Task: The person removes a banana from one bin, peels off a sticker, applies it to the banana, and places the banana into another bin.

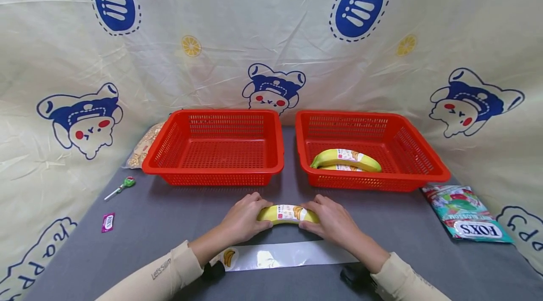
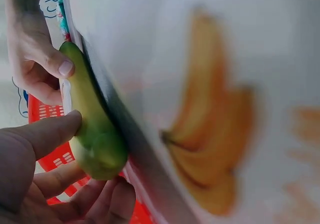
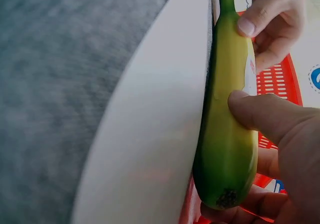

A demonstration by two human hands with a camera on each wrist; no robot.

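- banana (image 1: 287, 214): lies near the middle of the grey table (image 1: 169, 211), toward its front edge, just ahead of the two red baskets; a printed label is wrapped round its middle.
- left hand (image 1: 243, 218): fingers and thumb curled round the banana's left end, gripping it; the left wrist view shows the thumb (image 2: 45, 134) pressed on the peel.
- right hand (image 1: 333, 221): fingers and thumb curled round the banana's right end, gripping it; the right wrist view shows the thumb (image 3: 260, 114) lying across the fruit.
- clear plastic strip (image 1: 284, 255): lies flat along the front edge of the table, just behind the hands on the near side, with a banana print at its left end.
- left basket (image 1: 216, 147): toward the back of the table, left of centre.
- right basket (image 1: 369, 150): beside it on the right, holding two labelled bananas (image 1: 345, 159).
- snack bag (image 1: 464, 213): at the right edge.
- scissors (image 1: 120, 188) and small pink packet (image 1: 108, 221): near the left edge, well apart from the hands.
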